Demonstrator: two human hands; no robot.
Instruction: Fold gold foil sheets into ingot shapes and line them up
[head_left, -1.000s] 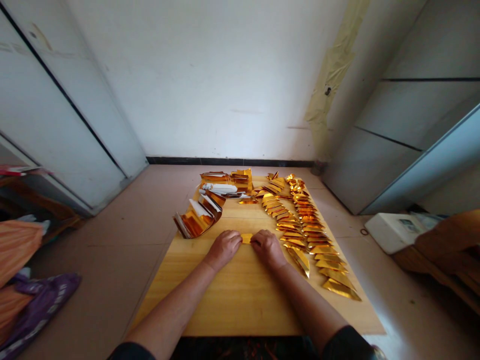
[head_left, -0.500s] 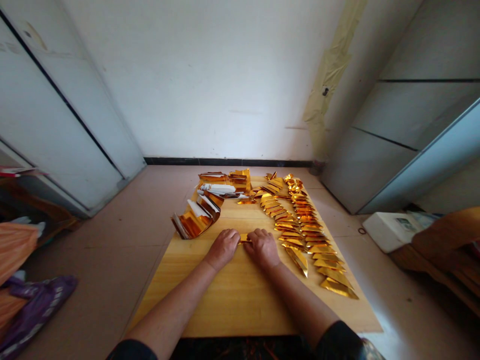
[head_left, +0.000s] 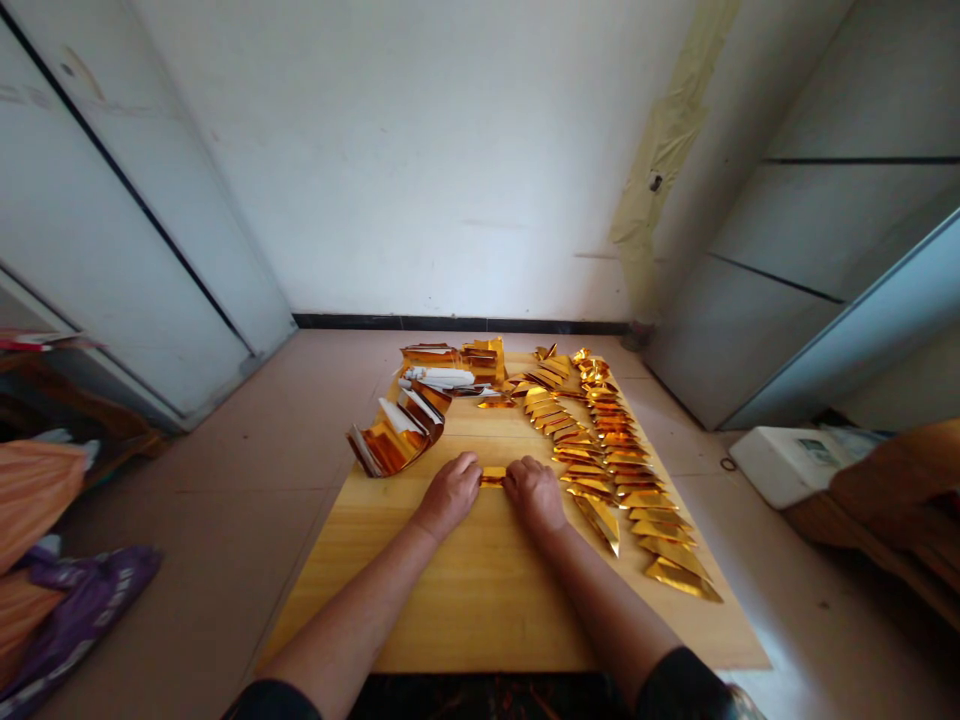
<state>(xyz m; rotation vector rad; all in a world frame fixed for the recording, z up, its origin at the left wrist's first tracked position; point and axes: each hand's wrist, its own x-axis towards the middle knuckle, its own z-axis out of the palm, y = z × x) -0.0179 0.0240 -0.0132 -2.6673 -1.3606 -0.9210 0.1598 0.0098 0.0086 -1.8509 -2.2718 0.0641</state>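
A narrow folded strip of gold foil paper point(head_left: 493, 478) lies on the wooden board, stretched between my hands. My left hand point(head_left: 452, 494) is closed on its left end, and my right hand point(head_left: 535, 496) grips the right end with curled fingers. Both ends of the strip are hidden under the fingers. To the right, folded gold paper pieces point(head_left: 656, 498) with pointed ends lie overlapped in two long rows. Beyond my left hand, curved stacks of gold sheets with white backs point(head_left: 397, 440) rest near the board's far left side.
The wooden board point(head_left: 427, 620) stands low on a tiled floor, near a white wall point(head_left: 450, 150). Purple and orange bags point(head_left: 82, 610) lie at the left. A white box point(head_left: 784, 465) sits at the right, below a grey cabinet point(head_left: 810, 230).
My right hand has shifted slightly right, so more of the gold strip shows between my hands. The whole view has moved a little; the rows and stacks look the same.
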